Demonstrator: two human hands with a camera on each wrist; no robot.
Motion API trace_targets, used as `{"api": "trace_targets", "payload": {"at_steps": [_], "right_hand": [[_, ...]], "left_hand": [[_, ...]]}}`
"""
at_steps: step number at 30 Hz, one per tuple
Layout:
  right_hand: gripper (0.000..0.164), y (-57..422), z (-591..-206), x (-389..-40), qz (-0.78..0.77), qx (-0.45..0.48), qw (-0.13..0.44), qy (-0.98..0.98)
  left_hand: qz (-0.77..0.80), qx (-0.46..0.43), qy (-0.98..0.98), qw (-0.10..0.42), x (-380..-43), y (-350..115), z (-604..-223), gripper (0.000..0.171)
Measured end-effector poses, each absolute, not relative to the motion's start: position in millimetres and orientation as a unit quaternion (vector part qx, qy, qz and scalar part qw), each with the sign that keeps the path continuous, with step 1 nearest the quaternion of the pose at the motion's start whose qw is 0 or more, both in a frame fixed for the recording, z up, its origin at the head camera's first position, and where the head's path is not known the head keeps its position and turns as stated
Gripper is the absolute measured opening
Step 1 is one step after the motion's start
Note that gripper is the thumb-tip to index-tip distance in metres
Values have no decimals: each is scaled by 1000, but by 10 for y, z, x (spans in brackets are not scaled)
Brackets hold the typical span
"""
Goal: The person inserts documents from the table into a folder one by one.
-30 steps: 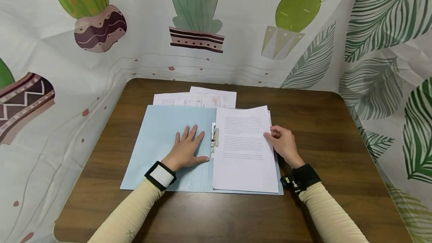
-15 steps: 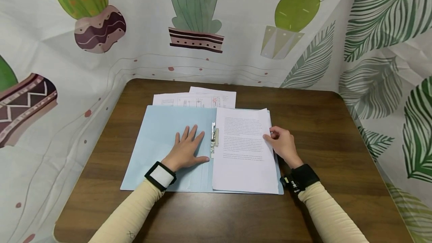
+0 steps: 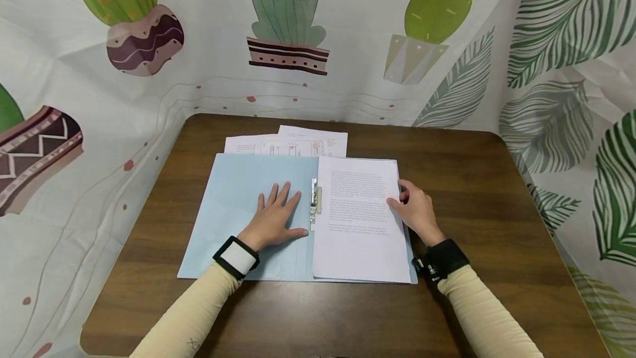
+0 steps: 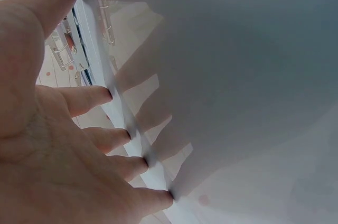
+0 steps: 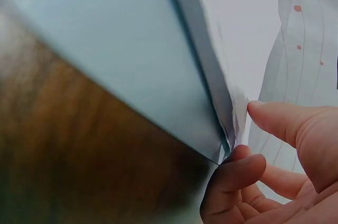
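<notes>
A light blue folder (image 3: 243,181) lies spread flat on the table in the head view. Its right side bears a stack of printed paper (image 3: 360,253), beside the metal clip (image 3: 316,206) at the spine. My left hand (image 3: 270,225) rests on the bare left cover with fingers straight and spread; in the left wrist view its fingertips (image 4: 163,197) touch the cover. At the stack's right edge is my right hand (image 3: 417,211). Its thumb (image 5: 269,115) lies on the top of the paper and its curled fingers are at the edge below, pinching the sheets. Some fingertips are hidden.
Loose printed sheets (image 3: 313,140) stick out from behind the folder's top edge. The brown wooden table (image 3: 462,181) extends to both sides and in front. A patterned cloth (image 3: 358,90) with cacti and leaves hangs behind and at the sides.
The top sheet's upper right corner has come down from its lifted position and now lies level with the folder's top. My right index finger has shifted slightly; my left hand stays put.
</notes>
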State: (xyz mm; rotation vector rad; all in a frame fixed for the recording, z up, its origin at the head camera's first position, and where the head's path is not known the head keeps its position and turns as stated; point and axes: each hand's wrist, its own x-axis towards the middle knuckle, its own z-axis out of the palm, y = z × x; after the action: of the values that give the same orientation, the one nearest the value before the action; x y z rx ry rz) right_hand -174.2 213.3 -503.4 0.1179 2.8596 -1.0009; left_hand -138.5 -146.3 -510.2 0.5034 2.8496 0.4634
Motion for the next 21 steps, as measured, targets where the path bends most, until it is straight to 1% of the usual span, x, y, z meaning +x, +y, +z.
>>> {"api": "trace_targets", "payload": {"at_steps": [10,21], "right_hand": [[57,2149,-5023,-1739,-311,21,60,948],[55,2161,-5026,-1734,-308,16,66,949]], "left_hand": [[151,171,968,103,-1398,-1467,-5069,101],[156,172,968,97,-1376,-1463,-5088,100]]}}
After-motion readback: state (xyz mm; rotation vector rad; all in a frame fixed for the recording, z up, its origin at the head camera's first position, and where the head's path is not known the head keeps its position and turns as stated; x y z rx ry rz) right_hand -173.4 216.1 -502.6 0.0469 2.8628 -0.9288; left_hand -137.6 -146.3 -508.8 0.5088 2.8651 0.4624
